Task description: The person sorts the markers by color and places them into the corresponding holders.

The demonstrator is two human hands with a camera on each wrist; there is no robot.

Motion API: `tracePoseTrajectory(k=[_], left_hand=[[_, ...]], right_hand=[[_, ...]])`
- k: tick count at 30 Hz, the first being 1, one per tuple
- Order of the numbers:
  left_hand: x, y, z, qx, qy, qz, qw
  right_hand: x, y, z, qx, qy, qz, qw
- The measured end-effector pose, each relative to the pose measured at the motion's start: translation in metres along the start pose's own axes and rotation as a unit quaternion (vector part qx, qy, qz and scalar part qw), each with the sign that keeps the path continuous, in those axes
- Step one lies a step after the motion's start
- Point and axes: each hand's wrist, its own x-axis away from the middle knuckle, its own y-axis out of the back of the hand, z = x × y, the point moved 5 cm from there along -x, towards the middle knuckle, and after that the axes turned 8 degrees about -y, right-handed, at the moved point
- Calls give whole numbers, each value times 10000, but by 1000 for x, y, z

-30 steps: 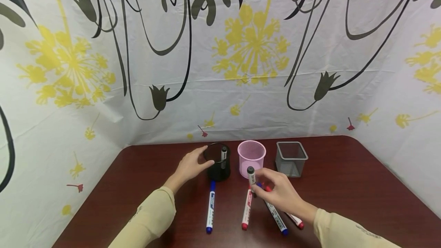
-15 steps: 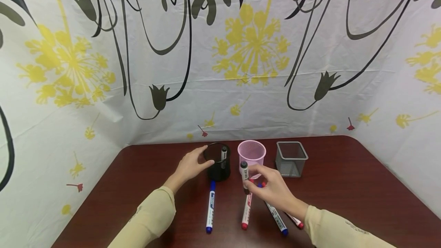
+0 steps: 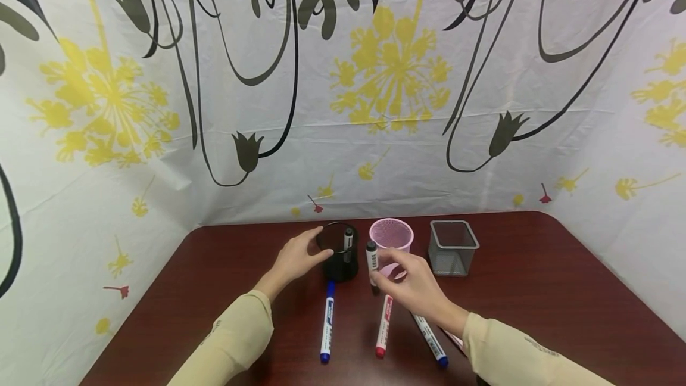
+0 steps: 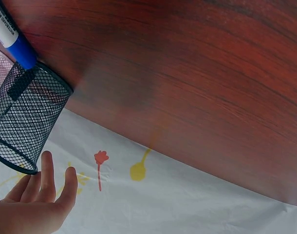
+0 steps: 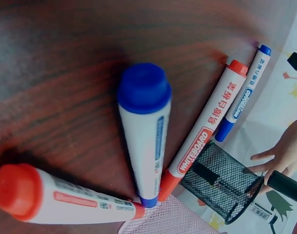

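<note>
Seen from the head camera, a person's right hand point(image 3: 415, 285) pinches a black-capped marker point(image 3: 372, 259) nearly upright between fingers and thumb, just in front of a pink mesh pen cup point(image 3: 391, 227) on a dark-red wood-grain surface point(image 3: 536, 296). The left hand point(image 3: 295, 256), fingers extended and thumb spread apart, touches a black mesh pen cup point(image 3: 339, 269) in which a second black-capped marker point(image 3: 348, 239) stands. A gray square mesh holder point(image 3: 451, 255) sits at right, before a floral-print cloth point(image 3: 343, 159). Nearest the camera lie a blue marker point(image 3: 328, 325), a red marker point(image 3: 383, 326), another blue marker point(image 3: 430, 339) and, partly hidden by the right sleeve point(image 3: 514, 350), another red marker point(image 3: 454, 339). From the left wrist, straight fingers meet the black cup's rim, with a blue cap near its base. From the right wrist, four loose whiteboard markers fan across the surface, three with ends close together beside the pink mesh.
</note>
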Motion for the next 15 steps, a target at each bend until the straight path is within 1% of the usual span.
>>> tracePoseTrajectory(k=[7, 11, 14, 15], left_hand=[[0, 1, 0, 7, 27, -6, 10000], [0, 0, 0, 7, 63, 19, 10000], [0, 0, 0, 6, 82, 26, 10000], [0, 0, 0, 9, 79, 21, 10000]], right_hand=[[-6, -4, 1, 1, -49, -102, 9999], [-9, -7, 3, 5, -110, -81, 9999], [-12, -8, 9, -38, -141, -63, 9999], [-13, -8, 15, -47, -109, -73, 9999]])
